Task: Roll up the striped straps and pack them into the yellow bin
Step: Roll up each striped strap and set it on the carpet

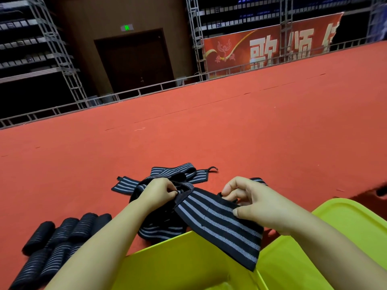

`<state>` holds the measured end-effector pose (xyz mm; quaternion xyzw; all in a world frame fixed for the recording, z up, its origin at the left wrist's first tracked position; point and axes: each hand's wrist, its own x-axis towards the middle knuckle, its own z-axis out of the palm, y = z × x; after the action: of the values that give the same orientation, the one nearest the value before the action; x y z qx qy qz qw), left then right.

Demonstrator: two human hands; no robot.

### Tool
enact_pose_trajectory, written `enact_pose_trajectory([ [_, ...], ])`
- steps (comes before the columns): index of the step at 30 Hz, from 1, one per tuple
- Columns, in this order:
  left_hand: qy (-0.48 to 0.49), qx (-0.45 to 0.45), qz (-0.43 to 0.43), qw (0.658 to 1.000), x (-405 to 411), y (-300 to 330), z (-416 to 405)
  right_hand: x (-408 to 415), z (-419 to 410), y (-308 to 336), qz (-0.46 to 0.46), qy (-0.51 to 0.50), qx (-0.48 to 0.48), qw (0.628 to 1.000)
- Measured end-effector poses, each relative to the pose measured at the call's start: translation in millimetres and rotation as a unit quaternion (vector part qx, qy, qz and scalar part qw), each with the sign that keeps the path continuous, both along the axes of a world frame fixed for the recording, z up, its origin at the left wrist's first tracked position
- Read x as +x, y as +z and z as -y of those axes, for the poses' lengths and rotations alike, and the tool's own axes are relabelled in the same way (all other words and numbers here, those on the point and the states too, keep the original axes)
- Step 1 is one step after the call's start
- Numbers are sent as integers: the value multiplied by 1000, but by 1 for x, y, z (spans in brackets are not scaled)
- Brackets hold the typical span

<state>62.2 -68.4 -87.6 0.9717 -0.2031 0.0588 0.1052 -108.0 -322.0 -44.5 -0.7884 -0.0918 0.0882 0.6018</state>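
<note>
Above the yellow bin (188, 258), your left hand (161, 191) pinched the striped strap (219, 222) at its far end, and your right hand (251, 204) pinched its loop end. Best practice: align edges and roll tightly under steady tension.

A red carpet (209, 126) covers the floor. Along the carpet's far edge runs a low metal rail (129, 94). Beyond the rail stands a dark double door (136, 61) with a green exit sign (127, 28) above it. Right of the door hangs a red banner (270, 47), behind grey truss scaffolding (195, 36).
</note>
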Motion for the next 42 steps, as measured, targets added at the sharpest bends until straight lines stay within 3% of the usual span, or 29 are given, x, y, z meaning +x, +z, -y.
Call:
enact_pose_trajectory([
  [8,190,-104,-8,976,8,-1,-17,-16,12,17,20,17,46,999],
  [11,211,-140,-32,967,6,1,-15,-18,8,24,37,26,71,996],
  [13,205,-213,-54,954,-2,7,-10,-20,1,28,47,27,91,994],
  [15,185,-360,-143,903,-23,18,-5,-23,-5,32,57,29,116,991],
  [17,160,-473,-261,826,-53,32,-5,-27,-12,37,69,31,141,987],
  [19,134,-496,-344,786,-90,45,-10,-32,-20,45,85,38,171,981],
  [22,106,-440,-416,789,-147,61,-16,-45,-33,58,109,67,205,970],
  [24,98,-449,-444,769,-179,68,-18,-59,-42,64,128,98,215,963],
  [29,31,-600,-484,636,-224,75,-25,-95,-58,58,107,178,200,958],
  [32,-25,-656,-496,569,-251,74,-24,-114,-67,32,61,193,119,972],
  [34,-32,-677,-426,599,-263,65,-22,-125,-75,10,46,178,73,980],
  [37,27,-668,-277,690,-279,47,-21,-136,-82,-14,10,117,52,992],
  [42,29,-647,-134,750,-295,35,-25,-140,-85,-14,-30,74,88,993],
])
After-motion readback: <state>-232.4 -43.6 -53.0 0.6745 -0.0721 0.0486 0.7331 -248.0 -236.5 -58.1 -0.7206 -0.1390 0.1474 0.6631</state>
